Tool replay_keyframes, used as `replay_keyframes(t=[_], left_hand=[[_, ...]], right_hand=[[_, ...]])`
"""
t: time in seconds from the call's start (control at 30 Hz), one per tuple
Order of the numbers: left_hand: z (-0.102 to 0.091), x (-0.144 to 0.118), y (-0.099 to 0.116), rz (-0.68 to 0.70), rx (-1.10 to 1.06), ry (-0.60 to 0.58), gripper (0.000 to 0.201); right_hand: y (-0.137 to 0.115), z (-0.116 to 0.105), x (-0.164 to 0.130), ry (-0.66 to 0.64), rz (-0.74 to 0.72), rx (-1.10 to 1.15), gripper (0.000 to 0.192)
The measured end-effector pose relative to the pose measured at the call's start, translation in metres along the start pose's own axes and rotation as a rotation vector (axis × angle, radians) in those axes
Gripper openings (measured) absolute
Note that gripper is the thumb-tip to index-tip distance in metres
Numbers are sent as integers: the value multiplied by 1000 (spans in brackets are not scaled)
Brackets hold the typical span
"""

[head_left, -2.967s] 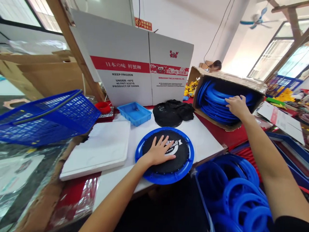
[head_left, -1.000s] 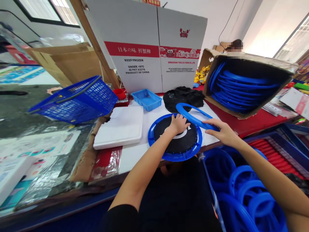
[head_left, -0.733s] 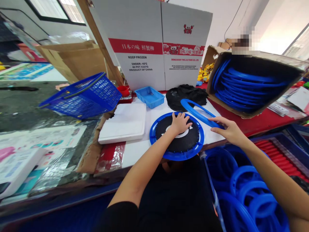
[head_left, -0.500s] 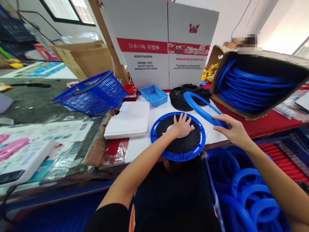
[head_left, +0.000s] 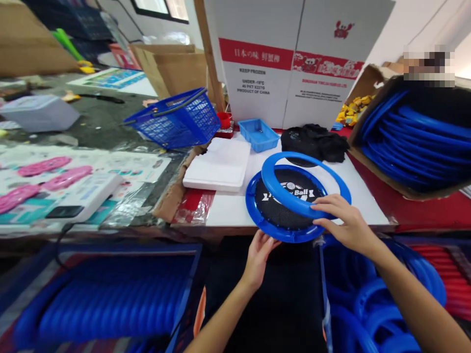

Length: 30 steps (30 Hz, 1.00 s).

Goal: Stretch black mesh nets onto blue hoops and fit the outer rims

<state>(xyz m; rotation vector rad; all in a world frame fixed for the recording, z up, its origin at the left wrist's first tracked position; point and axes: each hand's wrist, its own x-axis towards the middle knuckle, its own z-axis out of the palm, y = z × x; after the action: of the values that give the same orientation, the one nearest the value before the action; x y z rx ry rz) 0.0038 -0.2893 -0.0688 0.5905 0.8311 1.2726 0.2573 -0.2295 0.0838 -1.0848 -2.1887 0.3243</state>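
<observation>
The blue ring [head_left: 307,179], held at its near edge in the right hand's [head_left: 342,223] grip, now hovers tilted over the mesh disc [head_left: 287,208] on the tabletop [head_left: 231,213], while the left hand [head_left: 259,252] has left the mesh to clasp the disc's near rim.

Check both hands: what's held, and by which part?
Right hand grips the loose blue ring at its near rim. Left hand holds the netted disc by its near edge.

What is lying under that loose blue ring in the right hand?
Under the loose blue ring sits a blue-rimmed disc with black mesh and white lettering. The ring and right hand cover part of the lettering and rim.
</observation>
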Motion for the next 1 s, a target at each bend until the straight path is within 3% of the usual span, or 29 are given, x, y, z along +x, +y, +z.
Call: replay_keyframes(t=[0.1,0.17,0.33,0.47,0.6,0.73,1.0], left_hand=[[16,6,20,45,-114,-45,41],[27,8,32,38,-155,-80,45],[60,13,53,37,-165,-227,51],[91,10,71,118,-178,-238,48],[113,-2,85,152,-205,-243,50],[118,-11,88,131,-202,-231,58],[112,-16,89,125,-222,-215,72]], right_hand=[[-3,17,5,-49,-3,48,35],[-7,18,7,-65,6,66,34],[-19,-17,5,-30,49,110,37],[-43,-48,-3,-42,97,126,40],[-66,-57,-10,12,151,158,42],[-70,-56,-11,51,206,215,39],[-64,-59,-11,-25,263,334,38]])
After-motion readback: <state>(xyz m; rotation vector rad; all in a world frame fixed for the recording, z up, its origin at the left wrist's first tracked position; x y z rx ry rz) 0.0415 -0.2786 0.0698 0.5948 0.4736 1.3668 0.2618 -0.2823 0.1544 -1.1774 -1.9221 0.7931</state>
